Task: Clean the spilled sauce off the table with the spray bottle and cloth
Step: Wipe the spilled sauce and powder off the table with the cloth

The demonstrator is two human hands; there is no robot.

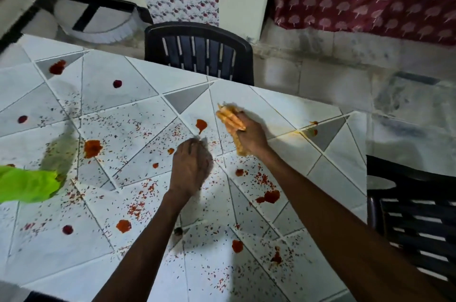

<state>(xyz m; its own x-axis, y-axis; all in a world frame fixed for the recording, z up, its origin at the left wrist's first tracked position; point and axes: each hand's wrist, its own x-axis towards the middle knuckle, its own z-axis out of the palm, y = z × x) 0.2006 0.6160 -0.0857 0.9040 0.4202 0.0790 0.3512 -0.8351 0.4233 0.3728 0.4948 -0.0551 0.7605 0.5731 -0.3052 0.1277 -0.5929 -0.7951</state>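
Right hand (249, 135) grip clenches cloth (232, 119) over table (283, 104); left hand (191, 168) grip (blurred) unclear.

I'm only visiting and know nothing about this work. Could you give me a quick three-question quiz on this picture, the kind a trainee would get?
1. True or false: the table has been wiped free of sauce.
2. What holds the cloth? A) the right hand alone B) both hands C) nothing, it lies loose on the table
3. Fill in: the chair at the table's far side is ___ in colour.
Key: 1 false, red sauce blobs lie all over it; 2 A; 3 black.
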